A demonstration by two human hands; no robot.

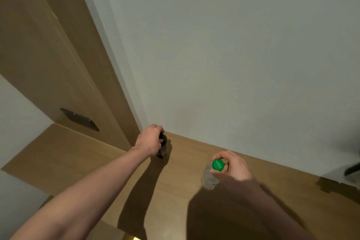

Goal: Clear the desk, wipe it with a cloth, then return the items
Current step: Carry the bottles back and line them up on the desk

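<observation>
**Head view: two bottles held over a wooden desk**

The desk (194,197) is a smooth, light-brown wood-grain surface with a faint sheen, meeting a plain matte grey-white wall (233,45) along its far edge. To the left stands a tall wooden panel (48,54) of the same tone, flat and straight-edged, with a dark rectangular metal plate (78,119) set into it.

The left hand (149,140) reaches far forward on a nearly straight arm to the back corner of the desk. Its fingers curl down over the rounded black cap of a dark bottle (163,150), gripping it from above. The bottle is small, cylindrical and dim in colour; it stands upright close to the wall, and whether its base touches the wood cannot be told. What it holds is not visible.

The right hand (233,167) is nearer, wrist bent, with thumb and fingers pinching the neck of a clear plastic bottle (209,178) just below its round green cap (218,164). The bottle body is transparent, slightly crinkled, and hangs tilted above the desk to the right of centre, its cap towards the camera. Its contents cannot be made out through the blur.

Both arms cast long dark shadows across the wood. At the far right edge sits a dark object (352,169), too cut off to identify.
</observation>
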